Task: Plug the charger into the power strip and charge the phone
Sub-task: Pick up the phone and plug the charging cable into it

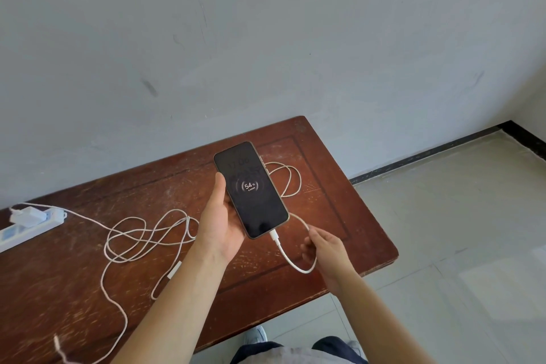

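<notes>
My left hand (220,223) holds a black phone (251,189) above the table, screen up. The screen shows a charging ring with 54 %. A white cable plug (274,236) sits in the phone's bottom port, and the white cable (141,233) loops under my right hand and runs in tangled coils across the table to the left. My right hand (323,248) hovers just right of the plug, fingers loosely apart, touching the cable loop. A white charger (28,216) is plugged into the white power strip (26,230) at the table's left edge.
The brown wooden table (339,216) stands against a grey wall. Another loose cable end (174,270) lies on the table in front of my left arm. Tiled floor lies to the right, and my shoes and legs show below the table's near edge.
</notes>
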A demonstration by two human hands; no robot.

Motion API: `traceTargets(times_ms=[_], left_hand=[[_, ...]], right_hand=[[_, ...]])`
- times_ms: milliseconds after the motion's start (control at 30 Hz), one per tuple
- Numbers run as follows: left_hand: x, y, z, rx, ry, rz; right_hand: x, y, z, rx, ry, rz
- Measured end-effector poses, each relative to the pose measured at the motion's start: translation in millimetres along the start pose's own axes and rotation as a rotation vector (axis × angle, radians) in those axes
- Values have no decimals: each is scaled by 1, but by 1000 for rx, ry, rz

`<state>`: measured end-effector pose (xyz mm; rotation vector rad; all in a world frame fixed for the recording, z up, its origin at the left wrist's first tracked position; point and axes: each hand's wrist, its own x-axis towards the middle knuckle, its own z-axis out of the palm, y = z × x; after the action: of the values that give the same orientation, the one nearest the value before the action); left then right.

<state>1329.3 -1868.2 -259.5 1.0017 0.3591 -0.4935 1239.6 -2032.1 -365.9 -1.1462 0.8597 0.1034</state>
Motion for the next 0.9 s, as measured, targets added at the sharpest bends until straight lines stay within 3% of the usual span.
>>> traceTargets(times_ms=[133,333,633,900], left_hand=[[19,-18,-31,64,166,-79],[47,-67,-69,129,338,-227],[82,-103,-82,391,306,-378],[102,-93,-74,566,256,-345]], right_hand=[[9,-1,-3,142,22,-61],[19,9,-8,86,46,41],[42,37,-20,-123,139,117],[52,35,-20,-183,163,107]])
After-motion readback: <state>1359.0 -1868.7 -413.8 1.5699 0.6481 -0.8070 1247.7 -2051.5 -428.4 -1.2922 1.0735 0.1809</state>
